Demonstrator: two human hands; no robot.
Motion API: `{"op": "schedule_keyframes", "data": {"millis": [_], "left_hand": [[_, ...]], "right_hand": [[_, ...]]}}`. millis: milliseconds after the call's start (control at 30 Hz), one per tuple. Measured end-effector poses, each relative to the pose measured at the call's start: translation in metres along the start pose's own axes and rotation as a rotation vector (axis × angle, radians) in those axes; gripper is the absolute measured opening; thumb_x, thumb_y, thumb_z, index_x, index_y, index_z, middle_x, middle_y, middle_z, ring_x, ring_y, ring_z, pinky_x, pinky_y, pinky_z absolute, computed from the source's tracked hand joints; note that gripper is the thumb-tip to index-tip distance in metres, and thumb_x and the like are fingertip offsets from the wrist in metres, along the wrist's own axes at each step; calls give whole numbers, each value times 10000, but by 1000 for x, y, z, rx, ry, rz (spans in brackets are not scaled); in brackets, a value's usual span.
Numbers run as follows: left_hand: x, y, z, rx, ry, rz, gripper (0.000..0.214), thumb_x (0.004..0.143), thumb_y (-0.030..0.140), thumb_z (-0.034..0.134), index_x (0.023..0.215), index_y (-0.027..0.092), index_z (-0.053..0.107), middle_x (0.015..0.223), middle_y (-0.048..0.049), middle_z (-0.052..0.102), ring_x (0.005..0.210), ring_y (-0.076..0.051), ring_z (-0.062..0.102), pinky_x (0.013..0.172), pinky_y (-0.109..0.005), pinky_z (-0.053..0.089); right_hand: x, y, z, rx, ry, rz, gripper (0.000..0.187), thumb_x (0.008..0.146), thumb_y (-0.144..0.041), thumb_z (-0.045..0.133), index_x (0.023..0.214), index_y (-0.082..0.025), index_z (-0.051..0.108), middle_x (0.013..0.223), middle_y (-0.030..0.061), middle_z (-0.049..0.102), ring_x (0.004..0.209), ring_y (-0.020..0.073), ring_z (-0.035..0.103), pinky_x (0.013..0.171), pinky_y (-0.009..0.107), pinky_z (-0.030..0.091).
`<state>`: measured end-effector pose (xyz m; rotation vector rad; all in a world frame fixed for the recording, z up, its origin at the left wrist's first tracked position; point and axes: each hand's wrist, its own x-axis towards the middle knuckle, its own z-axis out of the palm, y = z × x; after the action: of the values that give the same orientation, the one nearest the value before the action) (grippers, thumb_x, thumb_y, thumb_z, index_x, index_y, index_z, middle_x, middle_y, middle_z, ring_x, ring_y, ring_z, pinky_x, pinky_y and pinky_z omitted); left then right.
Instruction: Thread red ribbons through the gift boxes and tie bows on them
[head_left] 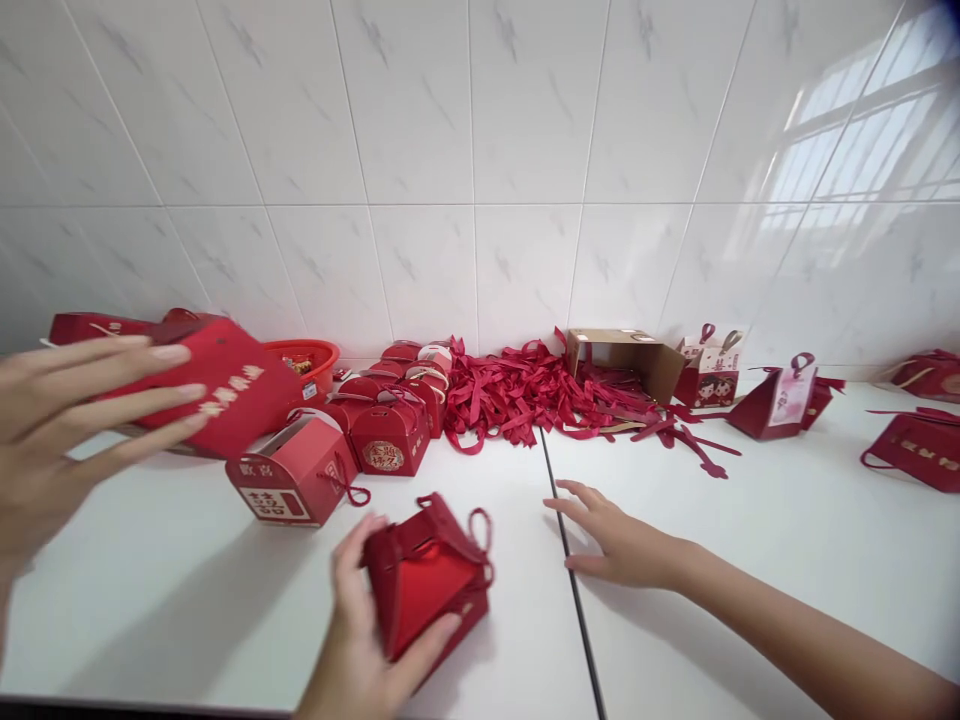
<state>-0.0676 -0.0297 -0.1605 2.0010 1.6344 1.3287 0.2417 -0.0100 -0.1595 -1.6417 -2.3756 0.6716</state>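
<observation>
Our left grip (pixel 352 630) clasps the red box (pixel 427 585) — best pressed square to the counter (pixel 187 600) — our right grip (pixel 619 545) flat, empty.

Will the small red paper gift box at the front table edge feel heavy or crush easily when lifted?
Probably light: the left hand alone grips the small red paper gift box. Its thin walls may dent if squeezed. Flat sides suggest it will not roll.

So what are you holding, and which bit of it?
The left hand grips the small red box by its near left side; the right hand is open over the table, holding nothing.
</observation>
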Motion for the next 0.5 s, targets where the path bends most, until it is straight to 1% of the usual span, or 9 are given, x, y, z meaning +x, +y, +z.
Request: {"op": "schedule_keyframes", "data": {"millis": [67,100,167,267,333,400,433,467,500], "left_hand": [[3,7,11,-18,-42,35,574,783,402,659,1307,292,450,1268,-74,517,1117,-275,551,905,-446,496],[10,8,10,-23,-52,46,468,836,396,602,1268,256,487,1263,-80,520,1128,-254,539,917,-447,488],[37,3,-7,-32,-63,71,390,847,439,569,1195,269,530,1226,-51,534,1207,-240,486,979,-455,461],[90,-9,-46,-55,-126,136,363,794,580,541,1027,305,581,1111,10,571,1285,-237,438,1056,-472,411],[107,-15,-56,-70,-501,232,414,731,669,542,954,324,598,1060,44,601,1238,-249,501,1113,-482,336],[94,-15,-38,-122,-529,191,439,696,646,604,1022,352,579,1118,31,599,1252,-264,486,1098,-467,354],[77,-13,-21,-169,-405,135,542,685,606,643,1151,360,514,1195,-2,567,1263,-277,472,1061,-470,396],[56,-11,-1,-214,-307,92,744,652,571,691,1292,349,386,1274,-47,516,1270,-298,458,1032,-479,420],[35,-10,19,-226,-318,85,946,610,540,737,1384,327,236,1343,-95,457,1267,-315,457,1002,-480,446]], "right_hand": [[1,-3,7,29,6,-83,662,806,-357,586,1413,-241,350,1495,134,278,1367,289,285,1087,456,307],[2,-2,10,44,11,-118,655,810,-369,585,1409,-235,359,1472,138,324,1354,284,311,1085,450,313],[2,5,16,67,31,-143,679,811,-439,584,1414,-228,353,1452,144,355,1341,285,329,1079,447,319],[3,19,21,40,59,-96,792,780,-592,566,1435,-225,315,1496,155,274,1365,317,269,1085,488,287],[5,25,22,-22,73,-79,787,793,-633,516,1437,-230,313,1512,153,245,1380,327,225,1090,517,246],[6,28,22,-79,93,-76,687,849,-621,431,1423,-253,342,1504,138,274,1380,313,223,1087,527,226],[7,28,22,-98,108,-68,635,876,-606,385,1413,-267,358,1498,129,292,1378,303,228,1084,527,225],[8,28,22,-113,124,-53,594,898,-591,341,1403,-281,372,1492,120,305,1376,293,233,1081,526,226],[9,29,21,-128,136,-36,567,913,-581,304,1394,-293,385,1490,112,312,1376,285,235,1079,526,225]]}}
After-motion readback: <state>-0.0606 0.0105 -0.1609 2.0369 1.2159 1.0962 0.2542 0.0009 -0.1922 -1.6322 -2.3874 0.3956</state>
